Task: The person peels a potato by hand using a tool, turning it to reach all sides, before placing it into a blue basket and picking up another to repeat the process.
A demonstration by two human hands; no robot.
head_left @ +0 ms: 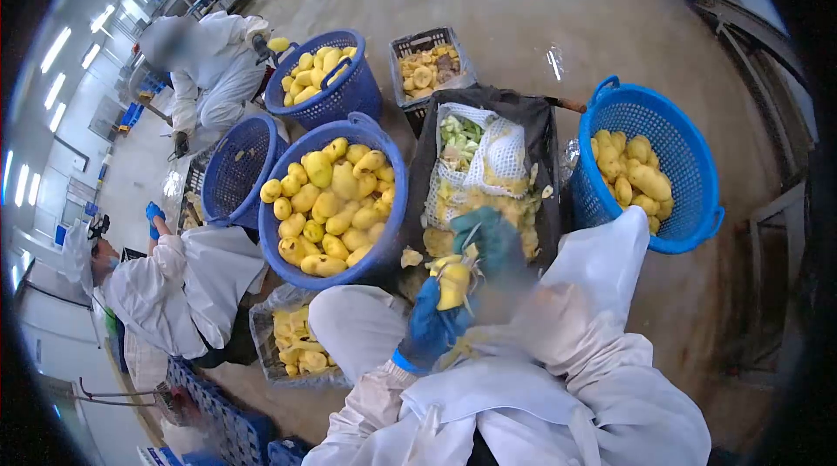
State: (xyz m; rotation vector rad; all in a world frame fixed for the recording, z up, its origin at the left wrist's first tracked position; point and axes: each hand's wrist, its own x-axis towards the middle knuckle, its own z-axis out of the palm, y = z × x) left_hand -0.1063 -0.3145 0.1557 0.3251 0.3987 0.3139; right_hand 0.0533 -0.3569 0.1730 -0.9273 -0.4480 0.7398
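Note:
My left hand (429,326), in a blue glove, is closed around a partly peeled yellow mango (452,281). Against the fruit's upper right side is my right hand (490,244), in a green glove, with its fingers curled round a thin peeler (472,267) that is mostly hidden. Strips of peel hang about the mango. Just beyond both hands stands a black-lined crate (545,161) holding peelings (488,204) and white foam netting (499,150). Whole yellow mangoes (327,204) fill a blue-purple basket (394,231) at my left.
Peeled mangoes (641,174) lie in a blue basket (689,143) on my right. Another mango basket (353,100), an open basket (231,174) and scrap crates (462,52) stand around. Two people in white work at left, one (174,292) close by. A metal frame (767,100) rises at far right.

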